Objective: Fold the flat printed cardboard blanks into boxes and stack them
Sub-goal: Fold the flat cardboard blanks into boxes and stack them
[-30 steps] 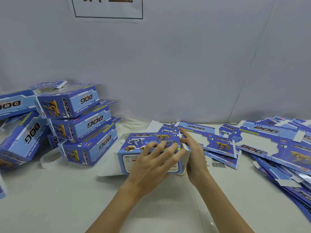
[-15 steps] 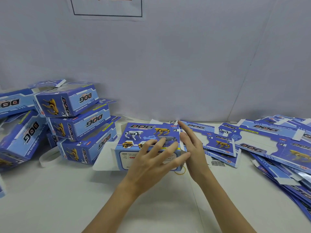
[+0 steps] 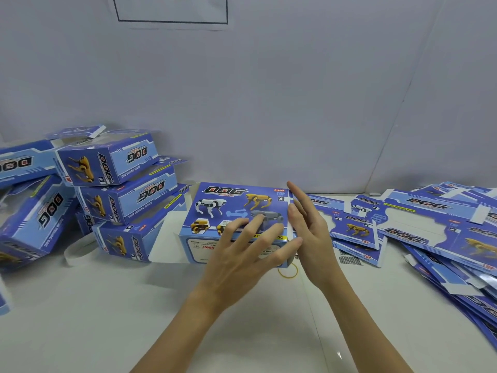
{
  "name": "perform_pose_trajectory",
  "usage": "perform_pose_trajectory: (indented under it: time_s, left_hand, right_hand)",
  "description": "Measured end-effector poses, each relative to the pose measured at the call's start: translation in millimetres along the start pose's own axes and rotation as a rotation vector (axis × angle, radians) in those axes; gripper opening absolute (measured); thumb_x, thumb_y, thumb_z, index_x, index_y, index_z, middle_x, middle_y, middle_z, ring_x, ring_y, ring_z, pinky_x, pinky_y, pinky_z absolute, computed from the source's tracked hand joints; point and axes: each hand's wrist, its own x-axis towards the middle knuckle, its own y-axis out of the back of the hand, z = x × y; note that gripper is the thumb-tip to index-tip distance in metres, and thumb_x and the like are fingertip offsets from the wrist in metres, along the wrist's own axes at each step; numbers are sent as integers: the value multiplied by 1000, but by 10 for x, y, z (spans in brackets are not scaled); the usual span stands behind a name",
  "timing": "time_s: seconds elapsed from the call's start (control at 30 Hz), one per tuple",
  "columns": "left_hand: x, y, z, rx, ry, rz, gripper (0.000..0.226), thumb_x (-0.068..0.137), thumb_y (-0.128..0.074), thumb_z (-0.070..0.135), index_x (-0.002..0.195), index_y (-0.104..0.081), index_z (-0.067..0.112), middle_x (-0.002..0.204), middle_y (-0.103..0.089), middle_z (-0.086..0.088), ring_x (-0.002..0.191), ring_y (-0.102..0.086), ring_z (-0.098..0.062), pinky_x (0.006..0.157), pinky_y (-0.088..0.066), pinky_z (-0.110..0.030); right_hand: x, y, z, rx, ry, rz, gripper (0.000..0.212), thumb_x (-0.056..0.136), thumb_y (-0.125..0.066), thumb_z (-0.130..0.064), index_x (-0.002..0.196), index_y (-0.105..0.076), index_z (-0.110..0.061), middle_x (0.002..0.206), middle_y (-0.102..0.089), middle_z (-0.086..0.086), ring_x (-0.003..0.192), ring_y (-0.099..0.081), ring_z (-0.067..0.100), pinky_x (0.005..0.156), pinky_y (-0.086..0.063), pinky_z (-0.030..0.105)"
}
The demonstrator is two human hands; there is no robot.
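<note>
Several folded boxes [image 3: 118, 181] sit stacked left, many flat blanks [image 3: 430, 232] remain right, while the left hand [image 3: 242, 254] and right hand [image 3: 309, 232], both released, press the current box [image 3: 231, 208].

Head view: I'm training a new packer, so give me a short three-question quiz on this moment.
1. True or false: the left hand rests on the box being folded.
2. Which side holds the flat blanks: A left, B right?
3. What small yellow thing lies on the table by the box?

Key: 1 true; 2 B; 3 a rubber band, below the right hand.
</note>
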Motion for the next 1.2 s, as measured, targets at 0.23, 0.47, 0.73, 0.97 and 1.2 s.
perform_pose_trajectory:
  time_s: [0.23, 0.47, 0.73, 0.97, 1.2]
  left_hand:
    - [12, 10, 12, -17, 0, -4, 62, 96, -70, 25, 150, -39, 33, 145, -45, -2, 133, -48, -29, 110, -36, -45]
    - [-3, 1, 23, -29, 8, -12, 73, 91, -78, 25, 152, -39, 33, 146, -45, -2, 134, -48, -28, 111, -36, -45]
    - [-48, -41, 11, -42, 0, -6, 64, 98, -70, 23, 153, -38, 31, 147, -47, -3, 134, -49, -29, 112, -35, -47]
    - [-27, -26, -12, -44, 8, -6, 62, 96, -73, 25, 150, -42, 30, 147, -47, -4, 133, -50, -29, 111, -37, -47]
    - [7, 14, -42, -182, 43, -74, 76, 84, -81, 24, 148, -41, 21, 145, -45, -5, 133, -49, -29, 111, -40, -46]
  right_hand:
    - [27, 46, 2, -123, -7, -41, 49, 113, -40, -26, 162, -38, -27, 164, -41, -16, 134, -35, -28, 104, -37, 2]
    - [-15, 17, -34, -99, -34, -12, 49, 113, -36, -31, 162, -36, -35, 166, -37, -16, 141, -36, -16, 117, -40, 18]
    - [-14, 5, -43, 22, -126, 26, 43, 112, -43, -27, 155, -48, -25, 147, -61, -3, 135, -61, 19, 111, -52, 49]
    - [-5, -57, -16, 74, -121, 108, 49, 103, -54, -41, 150, -55, -25, 140, -67, -2, 130, -65, 18, 107, -55, 51]
    - [6, -161, 119, 142, -135, 232, 31, 108, -56, -32, 139, -62, -30, 114, -75, -23, 117, -70, 8, 88, -63, 29]
